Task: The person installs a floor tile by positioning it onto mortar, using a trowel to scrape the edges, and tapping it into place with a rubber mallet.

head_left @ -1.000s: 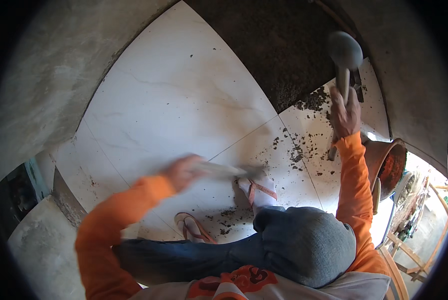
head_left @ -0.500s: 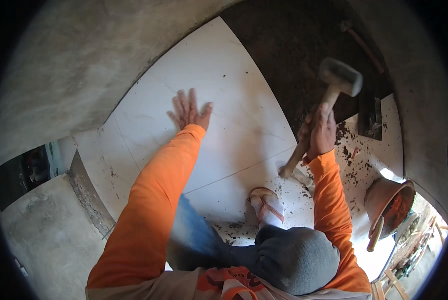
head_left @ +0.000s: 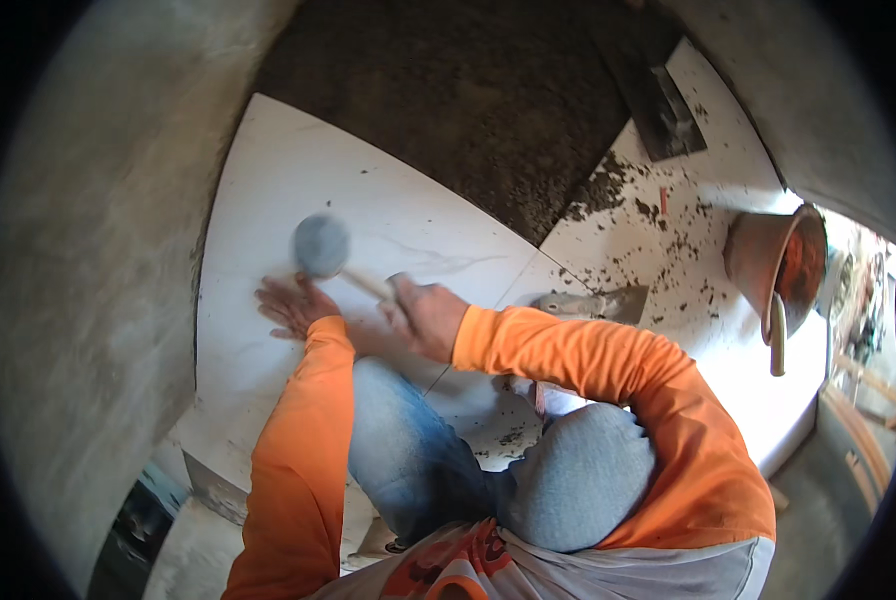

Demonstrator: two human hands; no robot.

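A mallet point(head_left: 322, 246) is reaching forward and left from the right hand point(head_left: 425, 315), whose fingers are closing around its handle; whether its blurred grey head is touching the white tile point(head_left: 268, 170) below, I cannot tell. Left of that grip, the left hand point(head_left: 296, 305) is resting palm down on the tile, fingers spread, while dark, crumbly bedding point(head_left: 438, 90) is lying ahead and a bucket point(head_left: 755, 250) is sitting well to the right.

The grey round-headed mallet point(head_left: 322, 246) is blurred; whether its head touches the white floor tile point(head_left: 408, 215) cannot be told. The bare right hand point(head_left: 428, 318), slightly blurred, covers part of its wooden handle point(head_left: 366, 283). The orange right sleeve point(head_left: 608, 350) partly hides a flat grey tool point(head_left: 623, 302).
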